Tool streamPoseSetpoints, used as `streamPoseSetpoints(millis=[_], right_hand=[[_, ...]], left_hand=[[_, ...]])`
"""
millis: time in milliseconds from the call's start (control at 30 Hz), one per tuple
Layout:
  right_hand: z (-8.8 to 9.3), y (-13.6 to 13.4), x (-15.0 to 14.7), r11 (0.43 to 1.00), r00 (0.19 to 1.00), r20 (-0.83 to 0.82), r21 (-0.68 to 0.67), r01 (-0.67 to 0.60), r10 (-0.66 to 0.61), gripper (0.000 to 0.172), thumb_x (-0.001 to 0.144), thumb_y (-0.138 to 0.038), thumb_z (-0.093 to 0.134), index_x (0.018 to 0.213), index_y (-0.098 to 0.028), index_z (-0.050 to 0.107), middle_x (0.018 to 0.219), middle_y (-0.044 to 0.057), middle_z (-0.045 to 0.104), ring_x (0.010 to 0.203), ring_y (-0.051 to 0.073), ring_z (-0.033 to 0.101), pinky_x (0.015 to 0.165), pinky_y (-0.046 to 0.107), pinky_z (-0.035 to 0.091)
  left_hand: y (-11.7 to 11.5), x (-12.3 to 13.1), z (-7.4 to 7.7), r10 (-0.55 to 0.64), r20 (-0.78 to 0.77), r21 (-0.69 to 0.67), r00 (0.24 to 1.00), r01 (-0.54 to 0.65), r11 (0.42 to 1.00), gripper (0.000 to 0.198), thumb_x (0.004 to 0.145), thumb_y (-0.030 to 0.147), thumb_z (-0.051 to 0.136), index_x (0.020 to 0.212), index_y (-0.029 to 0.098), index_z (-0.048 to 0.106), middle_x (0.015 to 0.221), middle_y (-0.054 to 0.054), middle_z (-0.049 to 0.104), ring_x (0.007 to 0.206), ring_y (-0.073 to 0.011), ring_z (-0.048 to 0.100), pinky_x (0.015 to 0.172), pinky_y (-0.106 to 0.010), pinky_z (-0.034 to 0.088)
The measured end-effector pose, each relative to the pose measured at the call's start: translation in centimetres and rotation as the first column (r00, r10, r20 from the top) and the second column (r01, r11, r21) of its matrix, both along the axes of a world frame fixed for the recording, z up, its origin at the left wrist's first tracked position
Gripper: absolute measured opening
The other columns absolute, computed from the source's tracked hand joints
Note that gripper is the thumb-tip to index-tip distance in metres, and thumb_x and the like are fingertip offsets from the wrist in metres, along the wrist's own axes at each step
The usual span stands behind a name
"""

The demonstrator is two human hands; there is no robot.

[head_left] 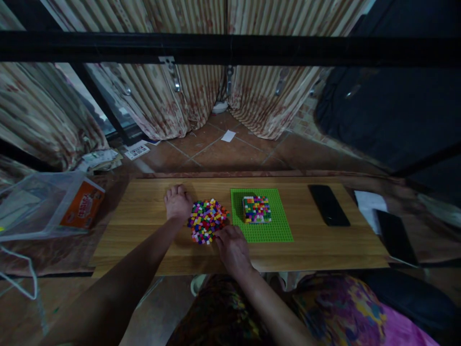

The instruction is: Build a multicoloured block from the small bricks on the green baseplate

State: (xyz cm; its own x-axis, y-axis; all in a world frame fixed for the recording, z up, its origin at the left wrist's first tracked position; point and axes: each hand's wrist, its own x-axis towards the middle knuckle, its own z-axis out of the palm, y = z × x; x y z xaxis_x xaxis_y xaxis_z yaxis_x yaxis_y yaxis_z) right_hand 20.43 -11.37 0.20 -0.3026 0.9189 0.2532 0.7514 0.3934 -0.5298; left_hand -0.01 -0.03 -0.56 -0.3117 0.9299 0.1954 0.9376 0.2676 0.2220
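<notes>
A heap of small multicoloured bricks (208,220) lies on the wooden table top (144,211). My left hand (177,202) rests on the table at the heap's left edge, fingers curled under. My right hand (232,245) lies at the heap's near right edge, its fingers reaching into the bricks; what they hold, if anything, is hidden. Right of the heap sits a green baseplate (273,230) with a square block of stacked coloured bricks (256,209) on its far middle part.
A black phone (328,205) lies right of the baseplate, with white paper (369,202) and a dark tablet (396,236) further right. A clear plastic box (43,204) with an orange packet stands at the left. Curtains and tiled floor lie beyond the table.
</notes>
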Motion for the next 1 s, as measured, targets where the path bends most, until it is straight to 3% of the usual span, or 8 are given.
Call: streamPoseSetpoints(millis=[300,767,1000], right_hand=[[0.1,0.1,0.9,0.999,0.999,0.038,-0.024,0.035,-0.034,0.019,0.09,-0.011,0.057,0.082,-0.022,0.07,0.083,0.005,0.065,0.085,0.021,0.055,0.078,0.032,0.043],[1.0,-0.1,-0.4,0.996,0.974,0.217,-0.049,0.074,-0.062,0.011,0.087,-0.014,0.063,0.091,-0.02,0.071,0.09,0.008,0.069,0.087,0.025,0.059,0.074,0.035,0.043],[0.9,0.2,0.1,0.998,0.993,0.097,0.009,0.065,-0.065,0.018,0.09,-0.013,0.057,0.095,-0.022,0.071,0.087,0.006,0.069,0.085,0.023,0.062,0.074,0.033,0.049]], left_hand=[[0.0,0.1,0.4,0.005,-0.01,-0.026,1.0,-0.006,1.0,0.041,0.09,0.026,0.04,0.124,0.013,0.059,0.129,-0.017,0.058,0.119,-0.034,0.049,0.099,-0.046,0.038],[-0.1,0.2,0.6,-0.005,-0.034,-0.016,0.999,0.004,1.0,0.04,0.091,0.026,0.038,0.123,0.013,0.059,0.128,-0.016,0.058,0.116,-0.0335,0.05,0.099,-0.045,0.039],[0.0,0.0,0.8,-0.022,-0.044,-0.018,0.999,0.021,1.0,0.042,0.092,0.028,0.035,0.123,0.012,0.058,0.127,-0.016,0.058,0.115,-0.0339,0.05,0.098,-0.047,0.04]])
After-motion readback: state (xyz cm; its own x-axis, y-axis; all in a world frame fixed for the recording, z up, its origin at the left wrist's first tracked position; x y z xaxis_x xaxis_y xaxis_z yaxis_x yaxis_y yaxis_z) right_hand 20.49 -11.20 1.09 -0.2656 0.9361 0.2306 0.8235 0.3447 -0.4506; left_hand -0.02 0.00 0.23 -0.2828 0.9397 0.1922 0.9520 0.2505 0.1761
